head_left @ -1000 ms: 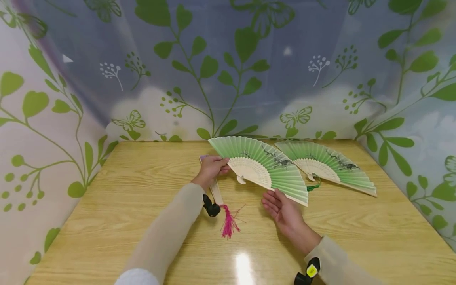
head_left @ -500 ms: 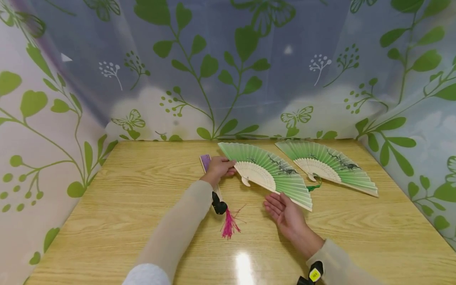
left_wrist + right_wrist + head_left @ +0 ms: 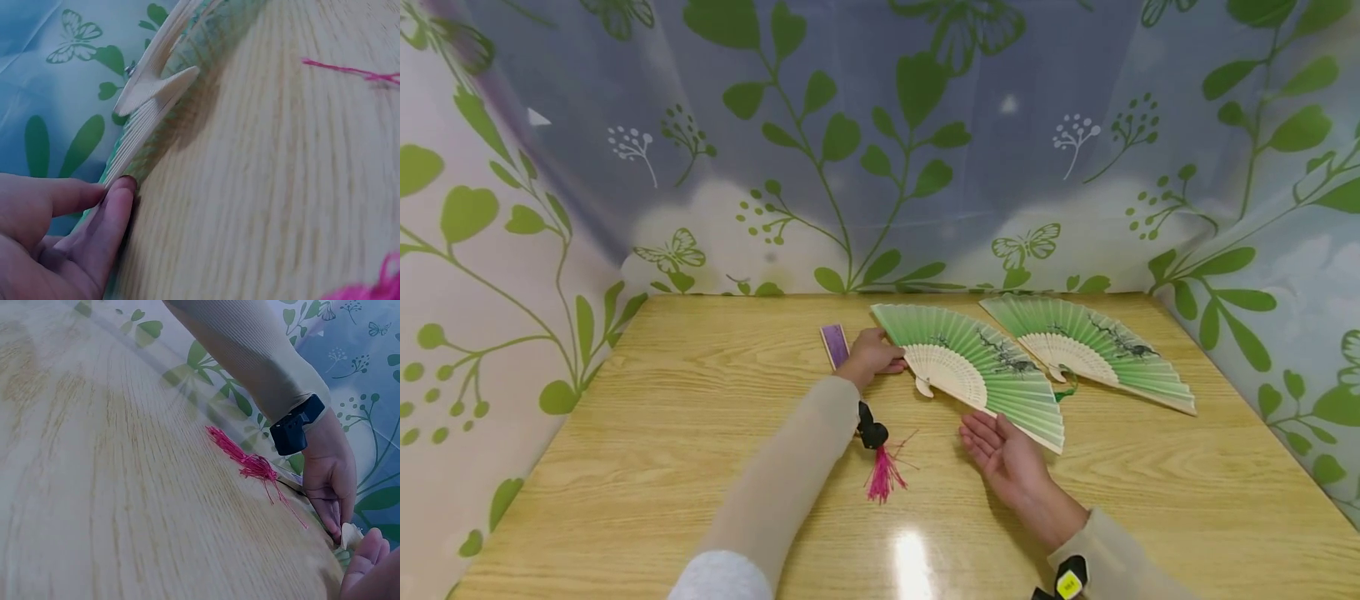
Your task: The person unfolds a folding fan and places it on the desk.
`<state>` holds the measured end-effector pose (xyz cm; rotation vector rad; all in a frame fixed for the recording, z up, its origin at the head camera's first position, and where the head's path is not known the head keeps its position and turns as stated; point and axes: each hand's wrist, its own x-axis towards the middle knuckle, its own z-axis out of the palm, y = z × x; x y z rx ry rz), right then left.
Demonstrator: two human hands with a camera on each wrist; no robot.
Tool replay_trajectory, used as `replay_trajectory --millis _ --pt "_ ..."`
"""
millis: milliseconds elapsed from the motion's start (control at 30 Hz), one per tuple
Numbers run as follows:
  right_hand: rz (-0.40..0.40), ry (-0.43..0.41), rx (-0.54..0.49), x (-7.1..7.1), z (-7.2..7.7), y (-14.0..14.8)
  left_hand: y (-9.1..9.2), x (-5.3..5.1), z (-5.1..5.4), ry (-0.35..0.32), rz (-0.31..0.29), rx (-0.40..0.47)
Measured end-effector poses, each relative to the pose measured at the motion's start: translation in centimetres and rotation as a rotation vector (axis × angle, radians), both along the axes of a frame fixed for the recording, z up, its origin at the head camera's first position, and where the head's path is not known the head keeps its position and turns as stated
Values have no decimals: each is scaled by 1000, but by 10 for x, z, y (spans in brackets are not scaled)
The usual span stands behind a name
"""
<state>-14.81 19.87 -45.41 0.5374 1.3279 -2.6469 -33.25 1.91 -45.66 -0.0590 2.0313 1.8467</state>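
An unfolded green folding fan (image 3: 962,362), with pale pierced ribs and a dark branch print, is held slanting just over the table. My left hand (image 3: 872,354) pinches its left edge between thumb and fingers; the left wrist view shows this pinch on the ribs (image 3: 140,122) closely. At the fan's lower right edge my right hand (image 3: 1011,458) touches it with palm turned up and fingers fairly straight. A second green fan (image 3: 1090,350) lies spread on the right. Beneath my left forearm lies a folded fan with a purple end (image 3: 835,343), partly hidden.
A magenta tassel (image 3: 886,477) trails on the wooden table (image 3: 685,433) below the left wrist. The second fan's green tassel (image 3: 1065,390) lies beside the held fan. A leaf-printed cloth (image 3: 880,217) encloses the table at the back and sides.
The held fan has shifted right and a little toward me, both hands moving along with it. More of the folded fan's purple end shows now. The second fan stays put.
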Motion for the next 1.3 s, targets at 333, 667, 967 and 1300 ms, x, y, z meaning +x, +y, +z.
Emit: replay_trajectory --millis 333,667,967,1300 --pt "-9 5 6 1 -1 2 8 6 8 61 102 -126" --pt "-20 -16 5 0 0 0 7 16 11 123 78 -98" --pt "-5 11 48 -2 2 -3 1 24 12 102 87 -57" --pt "97 92 136 -21 23 -1 -18 24 18 124 21 1"
